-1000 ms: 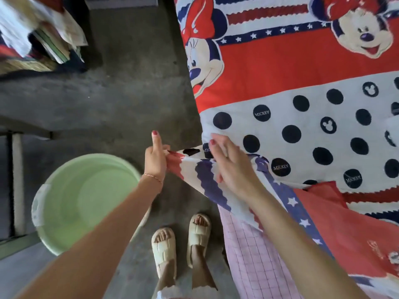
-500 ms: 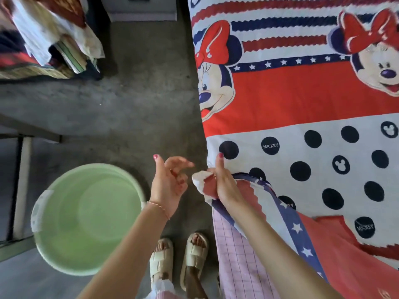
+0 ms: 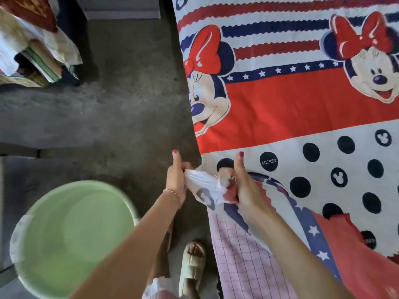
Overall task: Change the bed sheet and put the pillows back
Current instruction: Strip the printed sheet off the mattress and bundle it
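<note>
A red, white and navy cartoon-mouse bed sheet [image 3: 302,108] covers the bed on the right. Its near left corner is bunched up and stretched between my two hands. My left hand [image 3: 176,180] grips the tip of that corner, thumb pointing up. My right hand [image 3: 244,186] grips the gathered cloth a little to the right, thumb up too, over the bed's edge. Below the lifted corner a pink checked mattress cover [image 3: 244,255] shows. No pillows are in view.
A pale green plastic basin [image 3: 71,236] stands on the grey concrete floor at the lower left. A pile of folded cloths [image 3: 32,44] lies at the upper left. My sandalled foot [image 3: 192,266] is beside the bed's edge.
My left hand, holding nothing half a second ago, has closed on the sheet corner's tip. The right hand has kept its hold, and the corner is now pulled taut between both hands.
</note>
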